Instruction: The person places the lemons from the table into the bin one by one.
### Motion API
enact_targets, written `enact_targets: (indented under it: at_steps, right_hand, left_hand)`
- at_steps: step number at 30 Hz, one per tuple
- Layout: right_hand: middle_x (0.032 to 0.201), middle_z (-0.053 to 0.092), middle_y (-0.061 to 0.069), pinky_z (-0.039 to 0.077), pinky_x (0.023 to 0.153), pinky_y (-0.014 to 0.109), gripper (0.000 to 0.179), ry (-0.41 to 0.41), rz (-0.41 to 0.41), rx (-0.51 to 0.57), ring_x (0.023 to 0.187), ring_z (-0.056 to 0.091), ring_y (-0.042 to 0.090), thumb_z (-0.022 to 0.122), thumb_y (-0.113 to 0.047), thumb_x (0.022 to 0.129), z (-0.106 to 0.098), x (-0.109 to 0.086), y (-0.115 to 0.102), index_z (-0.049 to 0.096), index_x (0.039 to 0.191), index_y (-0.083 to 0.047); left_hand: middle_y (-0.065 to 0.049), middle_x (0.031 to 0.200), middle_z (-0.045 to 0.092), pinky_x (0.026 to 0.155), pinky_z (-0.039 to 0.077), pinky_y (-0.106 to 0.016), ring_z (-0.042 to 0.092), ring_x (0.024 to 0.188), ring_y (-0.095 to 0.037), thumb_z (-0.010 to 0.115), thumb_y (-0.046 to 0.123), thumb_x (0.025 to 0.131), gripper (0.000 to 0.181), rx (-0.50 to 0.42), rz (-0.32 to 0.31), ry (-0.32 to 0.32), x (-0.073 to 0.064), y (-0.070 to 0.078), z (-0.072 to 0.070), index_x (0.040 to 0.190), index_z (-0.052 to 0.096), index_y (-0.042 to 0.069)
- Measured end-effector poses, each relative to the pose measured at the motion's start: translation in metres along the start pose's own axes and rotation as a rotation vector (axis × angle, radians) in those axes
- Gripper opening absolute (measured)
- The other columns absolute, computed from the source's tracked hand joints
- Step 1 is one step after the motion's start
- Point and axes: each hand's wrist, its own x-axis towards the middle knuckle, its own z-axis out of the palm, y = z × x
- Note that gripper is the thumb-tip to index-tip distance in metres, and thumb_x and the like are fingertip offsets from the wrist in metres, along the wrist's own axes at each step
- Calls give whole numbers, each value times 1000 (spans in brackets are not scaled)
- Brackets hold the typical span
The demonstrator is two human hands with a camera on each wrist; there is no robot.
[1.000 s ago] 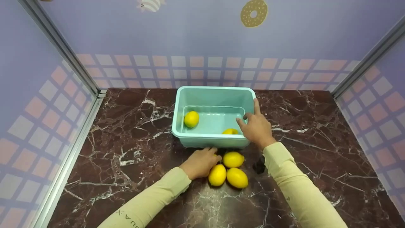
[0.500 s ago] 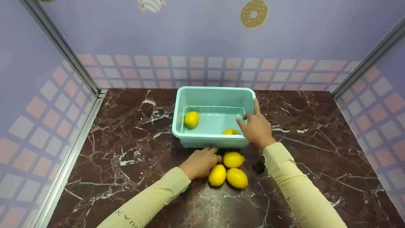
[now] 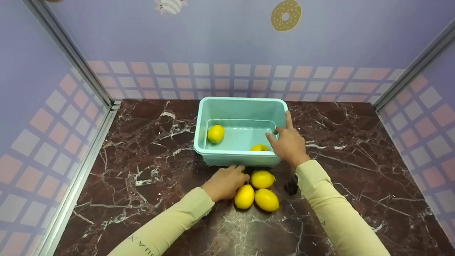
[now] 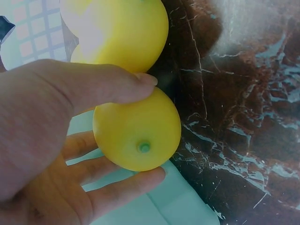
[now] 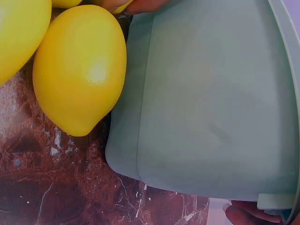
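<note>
My left hand (image 3: 224, 183) holds a yellow lemon (image 4: 138, 133) just in front of a light teal plastic bin (image 3: 238, 158); the thumb lies on one side and the fingers on the other. From the head, that lemon is mostly hidden by the hand. My right hand (image 3: 289, 144) grips the bin's right rim, its thumb inside and one finger stretched along the edge. Three more lemons lie close together beside the left hand: one near the bin (image 3: 262, 179), a left one (image 3: 244, 196) and a right one (image 3: 266, 200).
Inside the bin, one lemon (image 3: 215, 134) sits at the left; another lemon (image 3: 259, 147) is partly hidden by the front wall. A dark object (image 3: 291, 185) shows by the right cuff. Patterned walls (image 3: 227, 42) enclose the marbled tabletop (image 3: 142, 209) at the back and sides.
</note>
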Motion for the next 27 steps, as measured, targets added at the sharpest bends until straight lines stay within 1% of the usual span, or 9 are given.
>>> enact_targets:
  at_steps: [4,9,14,20,27]
  right_hand:
    - [164,1,9,50,75,53,53,-1,-1,-2,103,61,38,49,-49,95,0,0,0,67,116,-4]
    - [164,1,9,50,77,54,53,-2,0,0,105,60,39,50,-49,95,0,1,0,67,116,-4]
    - [164,0,9,50,75,53,52,1,-1,5,106,60,39,50,-49,95,0,0,1,67,116,-5]
    - [164,1,9,50,71,50,52,5,-8,10,102,61,37,50,-50,94,0,0,0,68,115,-5]
    - [164,2,10,50,73,51,52,4,-7,4,103,61,38,51,-49,94,0,0,0,67,114,-4]
  left_hand:
    - [-7,110,60,71,57,-40,59,94,-25,59,17,94,17,0,-1,-3,0,0,-1,108,68,17]
    - [-7,109,60,71,57,-39,59,93,-24,57,20,96,18,9,2,10,0,0,-3,109,68,17]
    - [-6,108,61,72,57,-39,59,92,-24,60,19,94,18,2,1,19,0,0,-4,109,69,17]
    - [-6,109,61,72,56,-38,59,92,-23,62,18,92,18,-10,5,18,1,0,-6,108,69,17]
    - [-6,110,60,72,57,-38,59,93,-23,61,19,93,20,7,12,26,0,1,-9,111,69,18]
